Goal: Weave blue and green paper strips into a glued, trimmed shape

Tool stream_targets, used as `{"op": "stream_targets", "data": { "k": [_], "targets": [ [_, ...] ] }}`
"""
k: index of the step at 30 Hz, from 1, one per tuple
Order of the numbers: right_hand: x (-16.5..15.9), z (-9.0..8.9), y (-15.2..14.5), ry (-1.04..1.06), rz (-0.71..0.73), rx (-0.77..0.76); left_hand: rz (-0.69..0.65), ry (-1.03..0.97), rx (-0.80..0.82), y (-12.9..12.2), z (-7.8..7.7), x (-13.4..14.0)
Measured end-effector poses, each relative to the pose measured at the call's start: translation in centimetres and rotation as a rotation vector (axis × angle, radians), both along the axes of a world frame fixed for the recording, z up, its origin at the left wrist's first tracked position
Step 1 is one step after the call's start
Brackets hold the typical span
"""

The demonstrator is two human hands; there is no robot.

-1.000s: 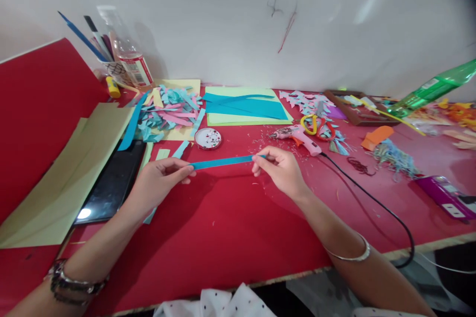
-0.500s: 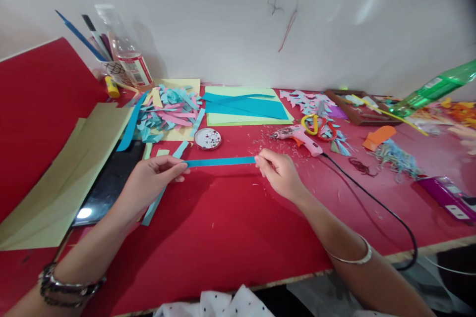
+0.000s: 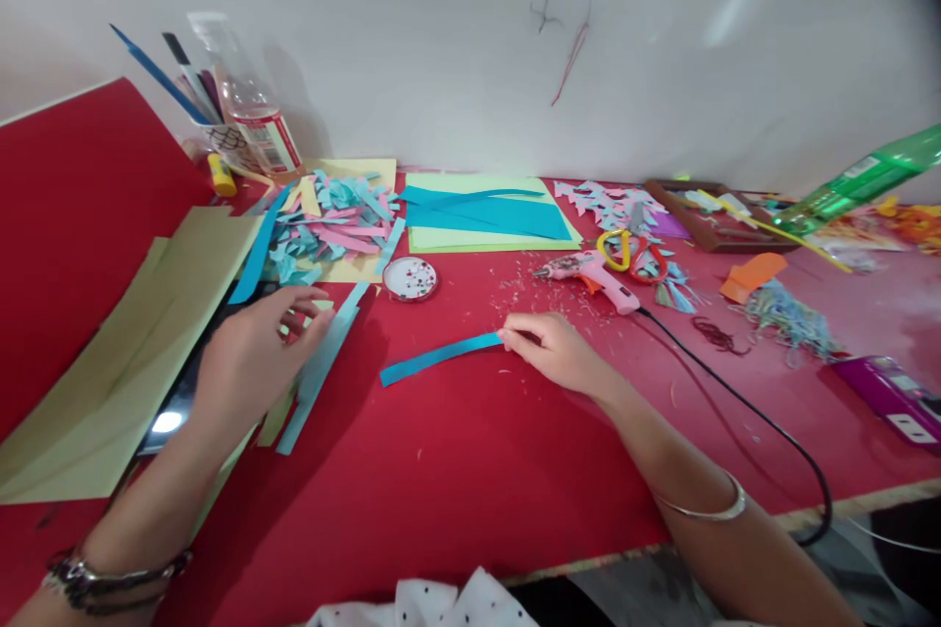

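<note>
My right hand pinches one end of a blue paper strip, whose other end slants down to the left over the red tabletop. My left hand is apart from that strip, its fingers loosely curled with a gap between thumb and fingertips and nothing visible in them. Just beside it lie pale blue and green paper strips. Beneath the left hand and wrist is a dark, shiny flat object, mostly covered.
A pink glue gun with a black cord lies at centre right, by yellow-and-red-handled scissors. Behind are a small round lid, blue sheets and cut paper pieces. A clear bottle stands back left.
My left hand has let go of the blue strip and moved left to the pale strips. The freed end has dropped toward the table; my right hand still holds the other end.
</note>
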State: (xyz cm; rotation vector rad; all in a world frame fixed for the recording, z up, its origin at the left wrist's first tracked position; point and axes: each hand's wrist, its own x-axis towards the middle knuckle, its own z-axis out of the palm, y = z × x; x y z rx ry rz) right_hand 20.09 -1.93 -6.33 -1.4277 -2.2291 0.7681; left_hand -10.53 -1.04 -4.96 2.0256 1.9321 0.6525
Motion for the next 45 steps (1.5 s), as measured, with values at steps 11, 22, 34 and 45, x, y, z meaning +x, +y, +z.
{"op": "stream_targets", "data": {
  "k": [11,22,34,45],
  "targets": [
    [-0.1,-0.2,0.0,-0.064,-0.037,0.006,-0.176,0.41,-0.138,-0.2,-0.9,0.3],
    [-0.7,0.0,-0.6,-0.089,0.03,0.014,0.029,-0.007,-0.07,-0.9,0.7,0.5],
    [-1.1,-0.3,-0.7,-0.069,-0.043,-0.005,0.072,-1.459,-0.567,-0.2,1.0,0.6],
    [-2.5,-0.5,-1.3,0.151,-0.168,0.234,-0.189,-0.919,-0.622,-2.0,0.0,2.4]
  ]
}}
